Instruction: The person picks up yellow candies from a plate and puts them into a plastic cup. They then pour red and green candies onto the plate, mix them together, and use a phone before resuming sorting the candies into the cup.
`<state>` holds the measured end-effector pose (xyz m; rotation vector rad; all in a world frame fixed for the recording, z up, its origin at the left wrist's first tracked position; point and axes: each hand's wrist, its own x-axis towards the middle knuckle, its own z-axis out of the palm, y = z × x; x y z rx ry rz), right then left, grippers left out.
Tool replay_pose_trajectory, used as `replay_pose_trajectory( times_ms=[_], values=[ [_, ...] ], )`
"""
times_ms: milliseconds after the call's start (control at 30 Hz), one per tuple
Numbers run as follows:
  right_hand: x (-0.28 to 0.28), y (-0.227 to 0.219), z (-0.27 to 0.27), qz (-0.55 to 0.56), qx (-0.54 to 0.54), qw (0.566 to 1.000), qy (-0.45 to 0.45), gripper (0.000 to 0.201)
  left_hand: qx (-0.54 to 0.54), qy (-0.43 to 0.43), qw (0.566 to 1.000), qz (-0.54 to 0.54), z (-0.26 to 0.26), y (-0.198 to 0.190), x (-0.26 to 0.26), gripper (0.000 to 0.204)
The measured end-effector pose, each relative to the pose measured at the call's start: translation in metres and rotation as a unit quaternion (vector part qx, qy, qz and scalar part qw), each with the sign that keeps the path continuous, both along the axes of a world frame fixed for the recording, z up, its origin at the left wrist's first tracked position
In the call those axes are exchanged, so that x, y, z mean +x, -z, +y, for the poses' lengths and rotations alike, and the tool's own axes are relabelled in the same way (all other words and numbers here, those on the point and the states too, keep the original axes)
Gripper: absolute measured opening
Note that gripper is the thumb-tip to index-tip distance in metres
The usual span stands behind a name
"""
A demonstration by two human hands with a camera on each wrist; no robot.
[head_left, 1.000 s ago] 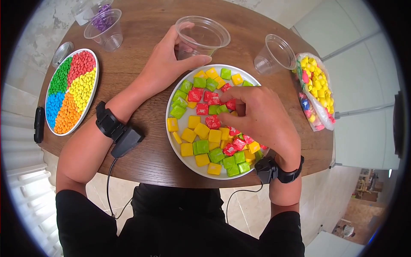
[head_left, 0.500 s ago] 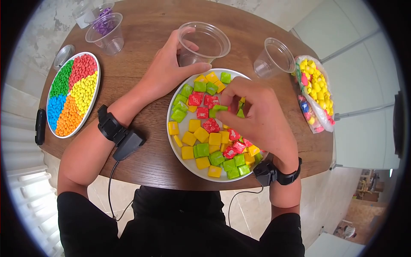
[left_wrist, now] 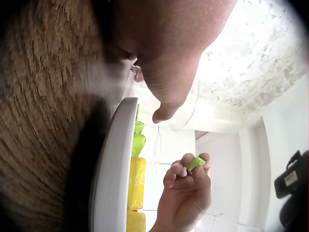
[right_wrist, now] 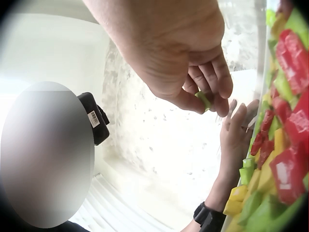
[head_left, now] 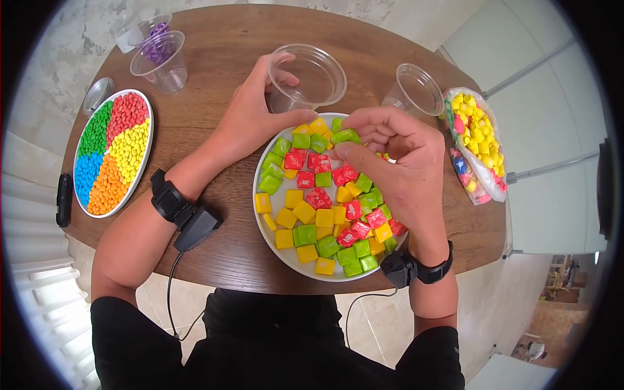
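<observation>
My left hand (head_left: pixel 253 107) grips a clear plastic cup (head_left: pixel 322 81), its thumb in front and fingers around the far side. Between thumb and fingertips my right hand (head_left: pixel 409 159) pinches a green wrapped candy (head_left: pixel 346 136), held above the far edge of the white plate (head_left: pixel 286 263) and near the cup. In the left wrist view this green candy (left_wrist: pixel 196 163) shows up clear of the plate. Square candies in red (head_left: pixel 318 197), yellow (head_left: pixel 285 239) and green (head_left: pixel 307 234) wrappers lie mixed on the plate.
At left sits an oval plate of small candies (head_left: pixel 128 140) sorted by colour. Behind it are a cup (head_left: pixel 170 75), purple shreds (head_left: pixel 156 44) and a round lid (head_left: pixel 99 93). Another clear cup (head_left: pixel 416 91) and a bag of yellow pieces (head_left: pixel 480 130) stand at right.
My right hand has picked a green candy off the plate and lifted it up and away toward the cup. My left hand keeps its hold on the cup.
</observation>
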<state>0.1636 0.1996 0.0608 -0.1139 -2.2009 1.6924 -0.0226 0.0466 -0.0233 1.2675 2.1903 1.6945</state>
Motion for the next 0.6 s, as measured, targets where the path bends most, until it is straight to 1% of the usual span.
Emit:
replay_pose_trajectory(
  times_ms=[33, 67, 133, 167, 233, 333, 467, 567, 600],
  values=[
    [0.000, 0.001, 0.001, -0.009, 0.033, 0.999, 0.015, 0.019, 0.003, 0.000, 1.000, 0.013, 0.000, -0.001, 0.001, 0.089],
    [-0.001, 0.002, 0.001, -0.009, 0.032, 0.999, 0.013, 0.019, 0.001, -0.002, 1.000, 0.013, -0.001, -0.002, 0.002, 0.089],
    [-0.002, 0.003, 0.000, 0.013, 0.098, 0.994, 0.048, 0.017, -0.006, 0.011, 1.000, 0.001, -0.002, -0.009, 0.005, 0.087],
    [-0.003, 0.005, 0.000, 0.013, 0.098, 0.994, 0.047, 0.017, -0.007, 0.010, 1.000, 0.001, -0.002, -0.009, 0.006, 0.087],
    [-0.004, 0.007, 0.003, 0.051, 0.114, 0.990, 0.061, 0.015, 0.005, 0.017, 1.000, 0.015, -0.001, -0.010, 0.006, 0.087],
    [-0.006, 0.006, 0.004, 0.075, 0.136, 0.986, 0.067, 0.014, 0.006, 0.020, 1.000, 0.003, -0.001, -0.012, 0.008, 0.088],
    [-0.006, 0.006, 0.004, 0.076, 0.141, 0.984, 0.080, 0.013, -0.006, 0.014, 1.000, 0.000, -0.001, -0.010, 0.007, 0.086],
    [-0.006, 0.006, 0.001, 0.066, 0.120, 0.987, 0.083, 0.014, -0.011, 0.010, 1.000, -0.005, -0.001, -0.010, 0.007, 0.085],
    [-0.006, 0.004, -0.003, 0.058, 0.092, 0.990, 0.093, 0.014, -0.012, 0.008, 1.000, -0.002, -0.001, -0.010, 0.006, 0.085]
  ],
)
